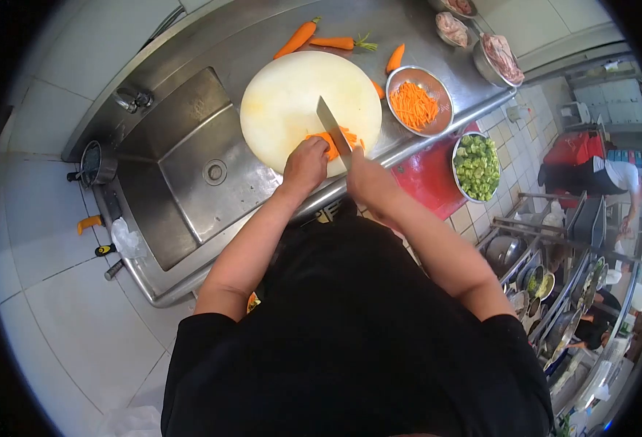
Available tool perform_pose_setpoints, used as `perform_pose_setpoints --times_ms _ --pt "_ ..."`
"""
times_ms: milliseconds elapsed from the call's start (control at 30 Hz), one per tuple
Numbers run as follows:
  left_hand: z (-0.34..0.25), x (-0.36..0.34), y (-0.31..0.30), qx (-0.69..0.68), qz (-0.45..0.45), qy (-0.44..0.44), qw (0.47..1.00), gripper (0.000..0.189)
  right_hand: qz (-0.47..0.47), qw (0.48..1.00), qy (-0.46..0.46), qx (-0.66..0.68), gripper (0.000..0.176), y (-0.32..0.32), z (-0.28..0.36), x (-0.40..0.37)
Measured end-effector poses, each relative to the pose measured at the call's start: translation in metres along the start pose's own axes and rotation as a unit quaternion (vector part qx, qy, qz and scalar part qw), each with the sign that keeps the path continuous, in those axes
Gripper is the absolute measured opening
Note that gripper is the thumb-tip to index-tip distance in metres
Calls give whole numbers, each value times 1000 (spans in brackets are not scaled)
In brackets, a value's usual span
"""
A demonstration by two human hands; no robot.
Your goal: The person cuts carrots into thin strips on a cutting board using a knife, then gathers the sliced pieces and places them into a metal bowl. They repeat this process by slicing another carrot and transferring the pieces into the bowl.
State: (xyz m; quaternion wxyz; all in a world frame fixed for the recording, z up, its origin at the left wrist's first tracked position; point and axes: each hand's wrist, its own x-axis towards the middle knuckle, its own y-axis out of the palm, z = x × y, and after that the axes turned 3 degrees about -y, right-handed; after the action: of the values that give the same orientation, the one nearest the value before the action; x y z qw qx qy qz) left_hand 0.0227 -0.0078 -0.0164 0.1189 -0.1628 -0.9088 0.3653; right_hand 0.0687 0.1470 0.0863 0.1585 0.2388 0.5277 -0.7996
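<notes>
On the round white cutting board (284, 95) lies a carrot piece (330, 146) with cut strips beside it. My left hand (306, 166) presses on the carrot from the left, fingers curled over it. A cleaver (328, 120) with a broad steel blade is in my right hand (367, 178), which is wrapped round its handle. The blade stands at the right side of the carrot, pointing away from me, and hides part of the strips. Right of the board, a metal bowl (443, 81) holds shredded carrot (413, 105).
Behind the board lie whole carrots (297, 38). A steel sink (197, 131) is at the left. Bowls of raw meat (501, 57) stand at the far right corner. A bowl of chopped green vegetable (476, 167) is beyond the counter edge. Another person (612, 178) stands far right.
</notes>
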Motion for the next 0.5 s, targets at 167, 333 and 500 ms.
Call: perform_pose_setpoints --times_ms 167,333,500 --pt "-3 -1 -4 -10 9 -16 1000 10 48 999 -2 -12 31 -32 18 -3" --pt "-1 1 -3 -13 -5 -2 1000 8 3 999 11 -31 31 11 1 -2" --pt "8 0 5 -21 -40 28 999 9 89 996 14 -15 29 -59 39 2"
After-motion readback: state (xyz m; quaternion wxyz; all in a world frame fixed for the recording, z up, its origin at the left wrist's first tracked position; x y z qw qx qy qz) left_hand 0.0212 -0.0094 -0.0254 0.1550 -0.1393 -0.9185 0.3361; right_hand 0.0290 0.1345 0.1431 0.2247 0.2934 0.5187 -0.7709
